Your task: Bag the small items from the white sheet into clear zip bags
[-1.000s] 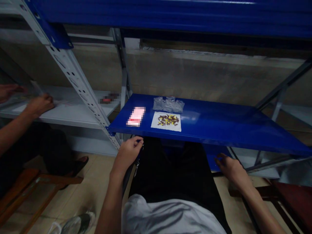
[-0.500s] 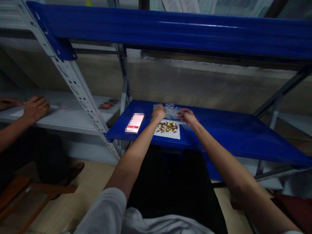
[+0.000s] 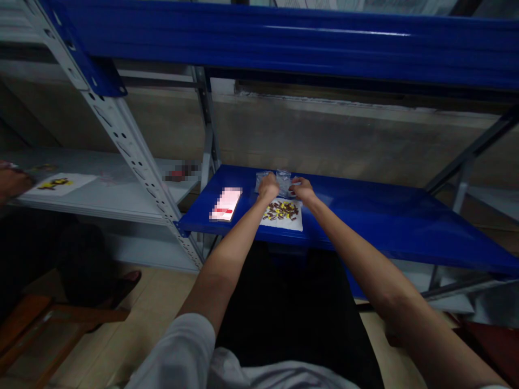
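"Clear plastic bags (image 3: 283,183): position on the blue shelf (image 3: 385,216)?"

"Row near the back edge, closer to the back left corner than the back right."

"Left hand (image 3: 268,187)?"

"Over the leftmost bag; fingers bent downward, tips hidden, so cannot tell whether they pinch it."

"Right hand (image 3: 303,189)?"

"At the row's right end; fingers bent inward, too small to tell whether they pinch plastic."

"Nearby?"

"Brown-and-yellow capsules (image 3: 284,210) spread on white paper (image 3: 297,224), toward the front edge; phone (image 3: 227,203) near the left edge."
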A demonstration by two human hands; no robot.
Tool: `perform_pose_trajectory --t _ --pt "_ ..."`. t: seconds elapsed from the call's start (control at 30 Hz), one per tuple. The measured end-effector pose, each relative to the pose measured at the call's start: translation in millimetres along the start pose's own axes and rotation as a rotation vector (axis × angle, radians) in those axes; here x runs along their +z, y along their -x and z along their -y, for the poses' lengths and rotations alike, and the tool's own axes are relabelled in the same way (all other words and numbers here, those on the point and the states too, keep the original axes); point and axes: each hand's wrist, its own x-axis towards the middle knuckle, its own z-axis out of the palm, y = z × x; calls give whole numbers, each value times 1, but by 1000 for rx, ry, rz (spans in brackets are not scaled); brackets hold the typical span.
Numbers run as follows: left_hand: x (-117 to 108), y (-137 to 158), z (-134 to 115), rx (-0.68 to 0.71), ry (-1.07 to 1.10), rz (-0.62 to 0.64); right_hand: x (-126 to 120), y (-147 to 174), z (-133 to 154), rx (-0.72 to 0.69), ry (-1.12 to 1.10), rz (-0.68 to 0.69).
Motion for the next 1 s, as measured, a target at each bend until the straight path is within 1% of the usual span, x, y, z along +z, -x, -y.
perform_pose_trajectory --t 0.07,0.17,0.27,0.33,0.4,0.43,0.5,0.57,0.63,0.67,0.77,0.87,0.93,1.0 --pt "-3 -1 -2 12 34 -25 0 2 3 -2 -30 4" --pt "-13 2 -7 44 97 -58 -5 7 7 -16 -94 -3" --pt "-28 17 -12 110 289 -128 -11 18 12 -33 -173 -20" --pt "-37 35 -15 194 463 -150 -14 30 15 -27 -285 5" --pt "-44 61 -16 285 620 -100 -15 45 15 -32 -430 75" --pt "-46 75 -15 324 684 -50 -16 54 14 -56 -498 107" --pt "-48 105 -12 340 741 58 -19 71 8 -151 -580 126" --pt "-49 131 -6 296 765 145 -23 91 -4 -249 -584 67" --pt "-49 149 2 253 784 191 -29 110 -17 -273 -530 -10" --pt "-49 154 7 242 780 206 -33 119 -24 -267 -505 -24" --pt "-51 159 19 222 713 222 -43 141 -37 -225 -475 -12" --pt "-55 158 26 197 621 250 -48 149 -39 -222 -425 5" --pt "-58 157 28 185 556 256 -48 151 -37 -252 -354 -22" --pt "-60 159 26 166 476 233 -46 151 -36 -281 -272 -73"
